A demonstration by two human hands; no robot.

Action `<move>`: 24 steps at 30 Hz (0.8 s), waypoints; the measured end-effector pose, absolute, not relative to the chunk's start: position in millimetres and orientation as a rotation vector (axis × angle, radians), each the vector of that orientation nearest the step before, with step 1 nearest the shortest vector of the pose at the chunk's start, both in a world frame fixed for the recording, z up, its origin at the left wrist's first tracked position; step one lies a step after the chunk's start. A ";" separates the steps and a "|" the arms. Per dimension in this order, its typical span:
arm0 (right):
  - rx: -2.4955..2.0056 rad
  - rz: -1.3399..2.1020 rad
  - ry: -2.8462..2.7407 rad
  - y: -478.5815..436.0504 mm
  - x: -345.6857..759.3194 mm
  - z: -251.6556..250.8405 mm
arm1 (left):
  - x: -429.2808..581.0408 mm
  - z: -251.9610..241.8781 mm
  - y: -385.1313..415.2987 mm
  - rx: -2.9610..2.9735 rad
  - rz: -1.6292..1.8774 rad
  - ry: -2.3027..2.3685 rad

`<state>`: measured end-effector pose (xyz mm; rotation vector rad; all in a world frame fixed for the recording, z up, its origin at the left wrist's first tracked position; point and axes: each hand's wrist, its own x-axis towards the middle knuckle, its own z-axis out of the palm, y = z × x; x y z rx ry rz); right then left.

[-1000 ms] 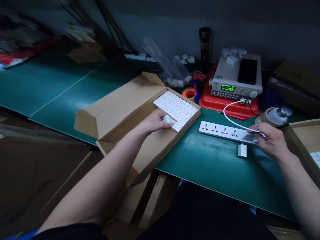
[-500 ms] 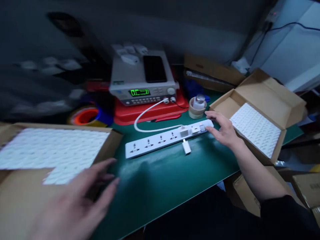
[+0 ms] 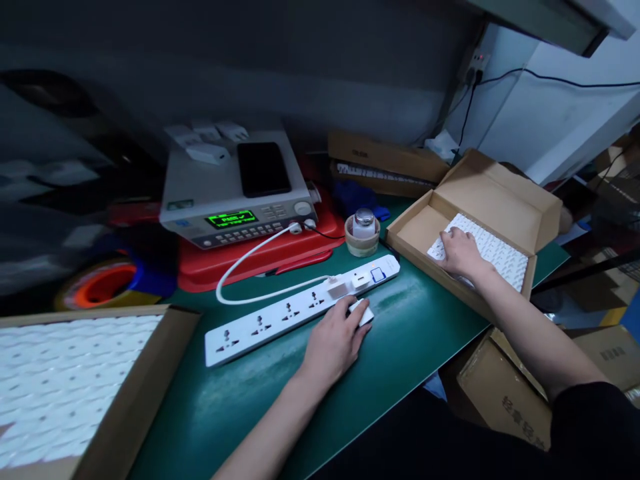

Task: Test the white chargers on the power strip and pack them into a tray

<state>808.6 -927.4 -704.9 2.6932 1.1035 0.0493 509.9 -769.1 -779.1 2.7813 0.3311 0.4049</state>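
My left hand rests low over the green tabletop, its fingers closed round a small white adapter. That adapter lies just in front of a white power strip with a lit switch end. Two white plugs sit in the strip's sockets, a white charger among them. Inside the open cardboard box on the right, my right hand presses bent fingertips onto the near left end of the rows of small white pieces. Whatever those fingertips grip is hidden.
A grey test meter reading PASS stands on a red tray, with a phone and white adapters on top. A white cable loops from it to the strip. Another box of white pieces fills the lower left. A tape roll holds a bottle.
My left hand has moved right from beside the left box to the small adapter. My right hand has left the strip's switch for the right box. The view has shifted, and the meter shows PASS.
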 end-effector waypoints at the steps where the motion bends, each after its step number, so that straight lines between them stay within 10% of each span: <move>1: 2.664 0.026 1.083 -921.2 807.9 -702.6 | 510.5 -781.3 -767.7 2.763 0.408 0.324; 24: 2.741 -0.147 1.270 -883.8 826.5 -683.2 | 447.5 -795.0 -733.0 2.705 0.487 0.493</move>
